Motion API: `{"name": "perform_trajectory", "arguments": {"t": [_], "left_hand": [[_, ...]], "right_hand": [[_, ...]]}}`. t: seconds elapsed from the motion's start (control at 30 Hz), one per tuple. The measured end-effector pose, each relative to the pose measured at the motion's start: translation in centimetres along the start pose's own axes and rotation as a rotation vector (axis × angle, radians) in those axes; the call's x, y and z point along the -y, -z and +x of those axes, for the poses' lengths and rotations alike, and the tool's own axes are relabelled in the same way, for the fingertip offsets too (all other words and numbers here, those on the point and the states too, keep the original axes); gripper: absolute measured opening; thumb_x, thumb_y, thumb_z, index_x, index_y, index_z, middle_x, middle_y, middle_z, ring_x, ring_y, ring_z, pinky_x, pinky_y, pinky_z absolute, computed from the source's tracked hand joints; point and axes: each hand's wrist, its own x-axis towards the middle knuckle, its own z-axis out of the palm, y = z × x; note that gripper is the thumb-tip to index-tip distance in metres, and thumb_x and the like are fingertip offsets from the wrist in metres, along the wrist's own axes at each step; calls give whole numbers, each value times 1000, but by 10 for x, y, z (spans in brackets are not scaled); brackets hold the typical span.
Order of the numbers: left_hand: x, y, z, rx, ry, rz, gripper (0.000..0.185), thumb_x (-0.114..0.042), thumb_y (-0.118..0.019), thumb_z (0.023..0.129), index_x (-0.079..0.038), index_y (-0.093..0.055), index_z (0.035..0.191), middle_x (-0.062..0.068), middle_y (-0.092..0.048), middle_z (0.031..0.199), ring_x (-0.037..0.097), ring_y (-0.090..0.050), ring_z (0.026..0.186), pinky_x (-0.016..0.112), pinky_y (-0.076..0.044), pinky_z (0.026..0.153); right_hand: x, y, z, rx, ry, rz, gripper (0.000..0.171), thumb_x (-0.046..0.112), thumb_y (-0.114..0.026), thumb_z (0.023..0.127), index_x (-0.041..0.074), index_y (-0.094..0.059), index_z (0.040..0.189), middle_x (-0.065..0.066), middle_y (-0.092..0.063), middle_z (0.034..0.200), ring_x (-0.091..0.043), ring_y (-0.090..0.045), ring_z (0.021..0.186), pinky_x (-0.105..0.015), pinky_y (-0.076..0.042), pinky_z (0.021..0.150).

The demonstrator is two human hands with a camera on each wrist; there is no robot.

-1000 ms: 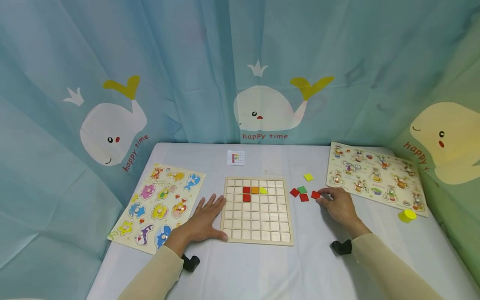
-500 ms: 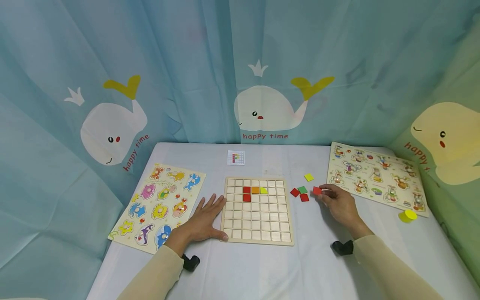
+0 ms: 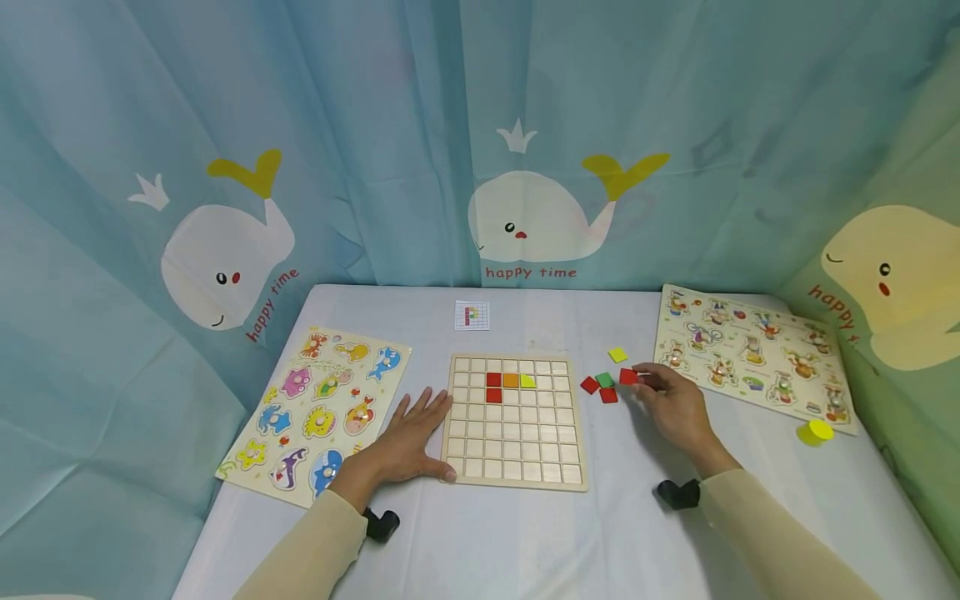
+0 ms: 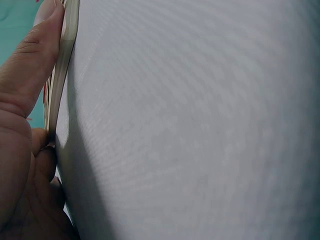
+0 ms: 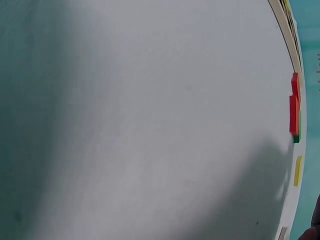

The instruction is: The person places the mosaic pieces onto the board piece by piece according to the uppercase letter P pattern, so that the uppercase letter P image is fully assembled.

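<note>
A wooden grid board [image 3: 514, 421] lies mid-table with two red squares [image 3: 492, 387], an orange square [image 3: 511, 380] and a yellow-green piece [image 3: 527, 381] set in its upper rows. My left hand [image 3: 408, 441] rests flat against the board's left edge [image 4: 60, 80], fingers straight. My right hand [image 3: 672, 406] pinches a red square tile [image 3: 628, 376] just above the cloth, right of the board. Two loose red tiles [image 3: 608, 395] and a green tile [image 3: 604, 380] lie beside it, with a yellow tile [image 3: 617, 354] farther back. The loose tiles [image 5: 295, 112] appear edge-on in the right wrist view.
A sea-animal peg puzzle [image 3: 318, 408] lies at the left, an animal peg puzzle [image 3: 750, 354] at the right. A small pattern card [image 3: 472, 315] sits behind the board. A yellow round piece [image 3: 813, 431] lies near the right edge. Whale-print curtains surround the table.
My right hand has lifted the red tile off the cloth and carried it slightly up and to the left. The left hand has stayed put.
</note>
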Motion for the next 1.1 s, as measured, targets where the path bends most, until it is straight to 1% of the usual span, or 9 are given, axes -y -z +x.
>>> {"name": "perform_trajectory", "arguments": {"t": [0.27, 0.53, 0.7, 0.93, 1.1], "left_hand": [[0, -1, 0, 7, 12, -8, 124, -68, -77, 64, -20, -13, 158, -8, -8, 165, 16, 6, 153, 43, 8, 125], [2, -2, 1, 8, 9, 8, 124, -71, -75, 63, -21, -13, 158, -8, -7, 165, 15, 7, 153, 42, 9, 125], [2, -2, 1, 7, 8, 13, 124, -72, -74, 63, -21, -13, 158, -8, -8, 165, 15, 6, 153, 42, 9, 125], [1, -1, 0, 17, 7, 26, 125, -73, -73, 63, -22, -12, 158, -9, -6, 165, 15, 7, 153, 42, 8, 125], [2, -2, 1, 12, -1, 35, 125, -74, -72, 63, -21, -12, 158, -8, -6, 165, 16, 7, 153, 43, 8, 125]], "right_hand": [[9, -5, -1, -22, 15, -7, 31, 18, -66, 93, 18, -63, 124, -11, -68, 109, -22, -57, 94, -19, -47, 61], [19, -14, 0, -44, 51, 16, 30, 14, -68, 91, 15, -65, 121, -11, -71, 105, -21, -59, 93, -19, -45, 66], [27, -19, -1, -45, 48, 20, 30, 14, -68, 92, 15, -65, 122, -11, -70, 105, -21, -59, 92, -23, -44, 69], [40, -25, -3, -41, 77, 39, 31, 14, -71, 89, 15, -67, 120, -10, -71, 100, -20, -59, 87, -21, -43, 66], [49, -32, -5, -8, 55, 76, 31, 16, -71, 89, 16, -66, 120, -10, -71, 99, -19, -58, 82, -19, -45, 62]]}}
